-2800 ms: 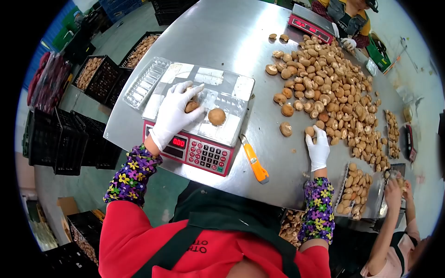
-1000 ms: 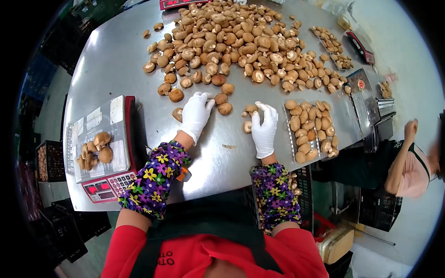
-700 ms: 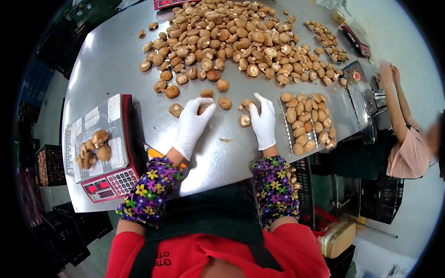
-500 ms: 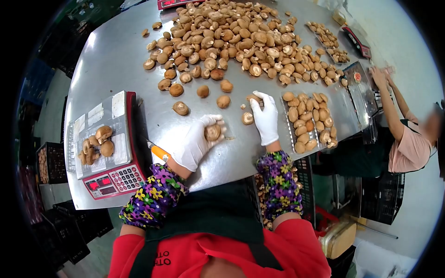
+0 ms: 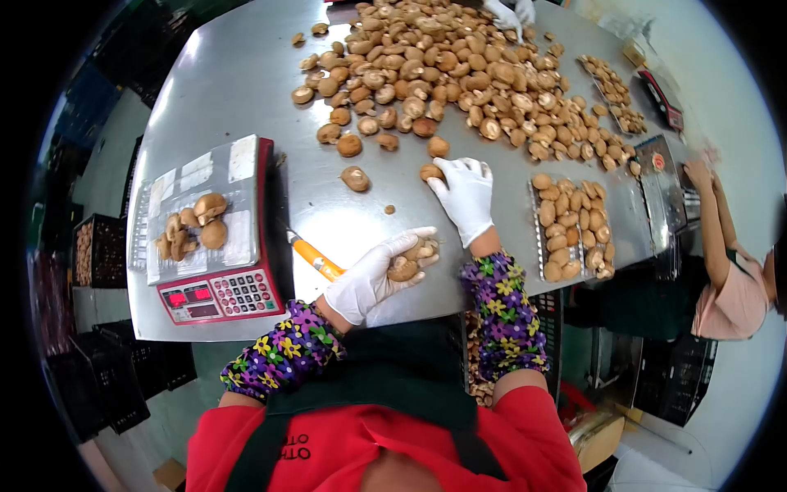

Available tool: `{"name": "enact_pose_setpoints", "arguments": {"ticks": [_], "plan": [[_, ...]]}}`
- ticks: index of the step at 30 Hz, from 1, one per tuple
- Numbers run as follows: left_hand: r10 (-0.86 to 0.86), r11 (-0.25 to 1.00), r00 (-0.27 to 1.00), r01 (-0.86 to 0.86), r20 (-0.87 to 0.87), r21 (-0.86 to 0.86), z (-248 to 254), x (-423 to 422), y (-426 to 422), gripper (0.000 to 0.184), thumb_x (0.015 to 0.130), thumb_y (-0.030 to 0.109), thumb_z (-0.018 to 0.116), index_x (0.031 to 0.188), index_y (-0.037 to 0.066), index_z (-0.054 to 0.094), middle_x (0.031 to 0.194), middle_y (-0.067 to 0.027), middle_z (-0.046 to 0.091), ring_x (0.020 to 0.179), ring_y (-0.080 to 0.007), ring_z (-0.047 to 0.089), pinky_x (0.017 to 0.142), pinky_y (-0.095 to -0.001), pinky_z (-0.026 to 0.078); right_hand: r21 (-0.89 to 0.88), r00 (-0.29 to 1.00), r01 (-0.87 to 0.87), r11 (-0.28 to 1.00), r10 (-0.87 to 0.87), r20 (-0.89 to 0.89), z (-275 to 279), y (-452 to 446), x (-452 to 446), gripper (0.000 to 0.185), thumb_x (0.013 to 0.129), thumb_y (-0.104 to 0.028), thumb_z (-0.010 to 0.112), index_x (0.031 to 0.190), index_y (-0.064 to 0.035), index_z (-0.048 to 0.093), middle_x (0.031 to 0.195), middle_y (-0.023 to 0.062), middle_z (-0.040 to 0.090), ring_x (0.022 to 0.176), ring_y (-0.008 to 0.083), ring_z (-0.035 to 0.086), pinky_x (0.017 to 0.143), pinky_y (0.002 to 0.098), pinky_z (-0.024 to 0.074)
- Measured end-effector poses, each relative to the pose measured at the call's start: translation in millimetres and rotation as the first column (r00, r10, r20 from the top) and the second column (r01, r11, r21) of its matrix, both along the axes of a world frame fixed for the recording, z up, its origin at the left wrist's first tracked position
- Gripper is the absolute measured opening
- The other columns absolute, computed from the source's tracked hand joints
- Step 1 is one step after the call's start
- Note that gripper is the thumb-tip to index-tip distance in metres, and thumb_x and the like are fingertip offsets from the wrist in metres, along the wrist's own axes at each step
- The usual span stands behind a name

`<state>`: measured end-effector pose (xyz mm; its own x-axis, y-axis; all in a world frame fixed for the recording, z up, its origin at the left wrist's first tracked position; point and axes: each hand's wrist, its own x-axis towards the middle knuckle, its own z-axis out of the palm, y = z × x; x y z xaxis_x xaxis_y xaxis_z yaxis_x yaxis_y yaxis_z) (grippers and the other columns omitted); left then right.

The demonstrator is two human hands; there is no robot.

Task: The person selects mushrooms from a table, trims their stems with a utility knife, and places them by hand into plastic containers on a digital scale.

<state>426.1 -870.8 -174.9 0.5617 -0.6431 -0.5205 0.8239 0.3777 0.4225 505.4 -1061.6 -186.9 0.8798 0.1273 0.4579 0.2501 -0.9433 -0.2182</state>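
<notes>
My left hand [image 5: 379,277], in a white glove, is palm up near the table's front edge, fingers curled round a few brown mushrooms [image 5: 403,269]. Ahead and to its right, my right hand [image 5: 467,198], gloved too, has its thumb and fingers on a single mushroom [image 5: 429,172] lying on the metal table. Another mushroom [image 5: 438,147] lies just beyond those fingers. A loose mushroom [image 5: 356,179] and a small piece [image 5: 389,210] rest between the hands and the scale. An orange-handled tool [image 5: 316,259] lies by my left wrist.
A big mushroom pile [image 5: 443,70] covers the far table, with another person's gloved hands [image 5: 512,15] behind it. On the left, a red scale [image 5: 221,295] bears a tray of mushrooms. A filled clear tray [image 5: 574,230] stands right. A co-worker [image 5: 725,271] is at the right edge.
My left hand now holds more mushrooms than the one seen before. My right hand has moved to a different mushroom. Another person's gloved hands have appeared behind the pile, and the view has shifted.
</notes>
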Motion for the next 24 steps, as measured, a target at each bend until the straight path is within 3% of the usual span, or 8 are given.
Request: {"name": "enact_pose_setpoints", "arguments": {"ticks": [4, 8, 13, 16, 20, 22, 23, 24], "plan": [[0.076, 0.992, 0.990, -0.087, -0.122, -0.090, 1, 6, 13, 0.085, 0.094, 0.074, 0.027, 0.141, 0.007, 0.047, 0.118, -0.0089, 0.064, 0.110, -0.0224, 0.064, 0.084, -0.0426, 0.059, 0.246, 0.964, -0.235, 0.940, 0.258, -0.064, 49, 16, -32, 0.033, 0.081, -0.030, 0.072, 0.110, -0.0151, 0.070, 0.099, 0.0067, 0.067, 0.101, 0.0274, 0.058, 0.095, 0.0443, 0.0413], [0.169, 0.965, 0.968, -0.201, -0.187, -0.169, -8, 7, 20, 0.069, 0.097, 0.067, 0.034, 0.126, 0.009, 0.058, 0.124, -0.0140, 0.062, 0.113, -0.0296, 0.062, 0.090, -0.0525, 0.053, 0.532, 0.838, -0.397, 0.748, 0.531, -0.122, 62, 31, -48, 0.029, 0.084, -0.022, 0.070, 0.112, -0.0116, 0.068, 0.100, 0.0107, 0.066, 0.099, 0.0309, 0.060, 0.089, 0.0394, 0.0468], [0.151, 0.933, 0.970, -0.204, -0.190, -0.297, -15, -7, 37, 0.056, 0.099, 0.056, 0.042, 0.117, 0.008, 0.062, 0.126, -0.0155, 0.062, 0.116, -0.0302, 0.060, 0.089, -0.0510, 0.051, 0.529, 0.843, -0.325, 0.784, 0.494, -0.213, 26, 57, 7, 0.030, 0.087, -0.018, 0.066, 0.116, -0.0096, 0.067, 0.110, 0.0126, 0.064, 0.109, 0.0297, 0.058, 0.095, 0.0370, 0.0460], [0.159, 0.956, 0.985, -0.170, -0.067, -0.238, 20, -35, 68, 0.043, 0.097, 0.046, 0.053, 0.118, 0.010, 0.064, 0.116, -0.0065, 0.067, 0.107, -0.0184, 0.063, 0.090, -0.0441, 0.052, 0.196, 0.865, -0.379, 0.904, 0.422, -0.271, 15, 92, 21, 0.034, 0.085, -0.022, 0.067, 0.117, -0.0107, 0.066, 0.117, 0.0131, 0.061, 0.111, 0.0326, 0.056, 0.096, 0.0409, 0.0464], [0.328, 0.937, 0.827, -0.345, 0.457, -0.049, 92, -61, 140, 0.025, 0.096, 0.030, 0.057, 0.098, 0.005, 0.061, 0.126, -0.0110, 0.058, 0.106, -0.0201, 0.059, 0.084, -0.0334, 0.050, 0.045, 0.910, -0.344, 0.938, 0.345, -0.230, -8, 115, 34, 0.035, 0.081, -0.021, 0.068, 0.115, -0.0133, 0.064, 0.112, 0.0120, 0.060, 0.104, 0.0320, 0.058, 0.088, 0.0436, 0.0488], [0.021, 0.569, 0.496, -0.720, 0.868, 0.398, 111, -58, 183, 0.005, 0.086, 0.010, 0.066, 0.088, 0.006, 0.063, 0.127, -0.0138, 0.055, 0.112, -0.0230, 0.055, 0.097, -0.0353, 0.044, 0.252, 0.899, -0.379, 0.890, 0.419, -0.127, -13, 115, 36, 0.035, 0.081, -0.014, 0.068, 0.115, -0.0113, 0.064, 0.109, 0.0132, 0.059, 0.100, 0.0317, 0.059, 0.087, 0.0421, 0.0486], [-0.166, 0.298, 0.213, -0.920, 0.963, 0.255, 114, -47, 204, 0.004, 0.083, 0.007, 0.067, 0.086, 0.007, 0.064, 0.126, -0.0150, 0.055, 0.114, -0.0250, 0.054, 0.101, -0.0372, 0.041, 0.252, 0.895, -0.388, 0.886, 0.428, -0.127, -1, 124, 31, 0.035, 0.081, -0.014, 0.068, 0.115, -0.0113, 0.064, 0.109, 0.0132, 0.059, 0.100, 0.0317, 0.059, 0.087, 0.0421, 0.0486], [-0.201, 0.133, 0.176, -0.970, 0.964, 0.205, 111, -37, 228, 0.007, 0.084, 0.011, 0.067, 0.087, 0.006, 0.065, 0.129, -0.0159, 0.054, 0.118, -0.0264, 0.053, 0.102, -0.0386, 0.041, 0.439, 0.847, -0.419, 0.795, 0.516, -0.126, 22, 134, 21, 0.035, 0.083, -0.012, 0.066, 0.117, -0.0110, 0.063, 0.108, 0.0128, 0.059, 0.102, 0.0299, 0.057, 0.090, 0.0392, 0.0474]]}}
